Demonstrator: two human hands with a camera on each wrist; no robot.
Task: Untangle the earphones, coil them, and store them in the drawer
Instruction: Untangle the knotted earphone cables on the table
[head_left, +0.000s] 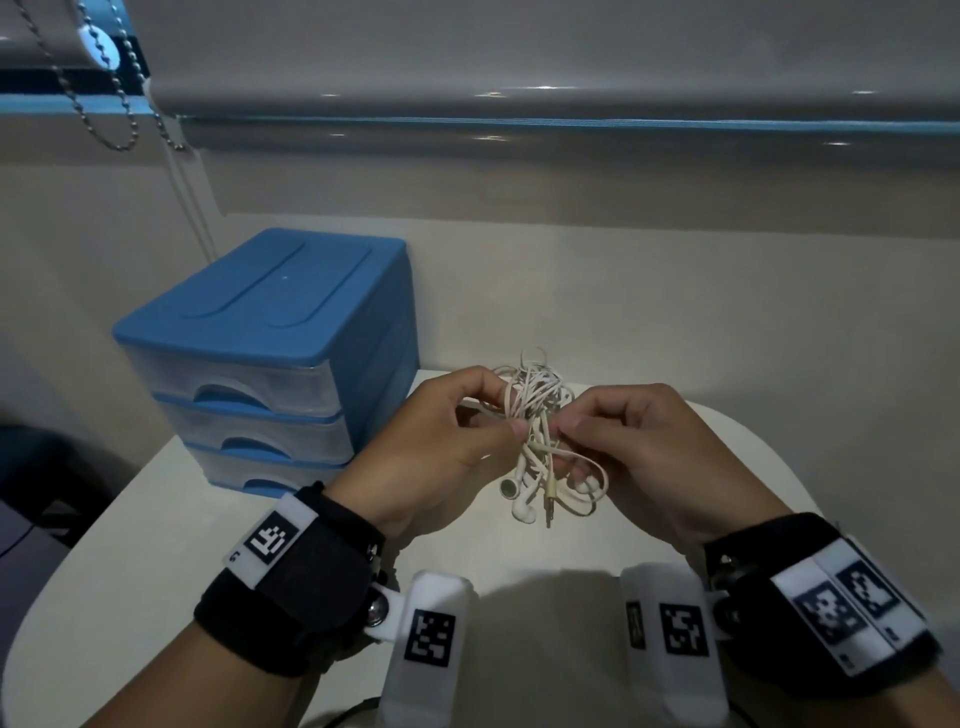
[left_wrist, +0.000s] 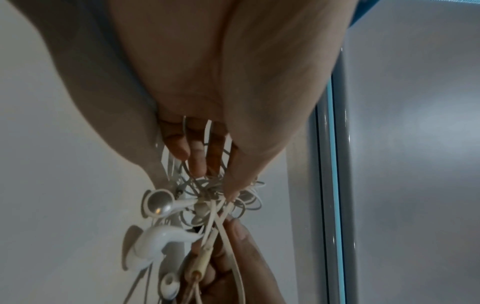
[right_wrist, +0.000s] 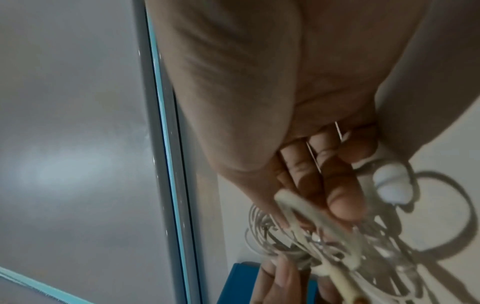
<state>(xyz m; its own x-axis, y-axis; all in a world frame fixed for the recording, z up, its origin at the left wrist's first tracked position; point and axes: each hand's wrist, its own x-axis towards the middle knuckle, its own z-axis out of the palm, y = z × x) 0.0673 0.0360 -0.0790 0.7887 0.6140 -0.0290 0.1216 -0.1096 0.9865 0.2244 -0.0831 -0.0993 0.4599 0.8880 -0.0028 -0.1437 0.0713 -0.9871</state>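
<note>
A tangled bunch of white earphones (head_left: 535, 410) hangs above the white table (head_left: 208, 519), held between both hands. My left hand (head_left: 457, 431) pinches the knot from the left, thumb and fingers curled on the cords. From the right, my right hand (head_left: 613, 436) pinches the same knot. Earbuds (head_left: 519, 499) and the jack plug (head_left: 549, 499) dangle below the hands. In the left wrist view the earphones (left_wrist: 213, 201) show an earbud (left_wrist: 158, 202) close up. The right wrist view has the earphones (right_wrist: 311, 232) under curled fingers (right_wrist: 342, 197). The blue drawer unit (head_left: 270, 358) stands at the left, its three drawers closed.
The table's rounded edge runs close on the left and right. A wall and a window blind (head_left: 519, 78) with a bead chain (head_left: 104, 104) stand behind. A dark object (head_left: 41, 467) lies beyond the table at the far left.
</note>
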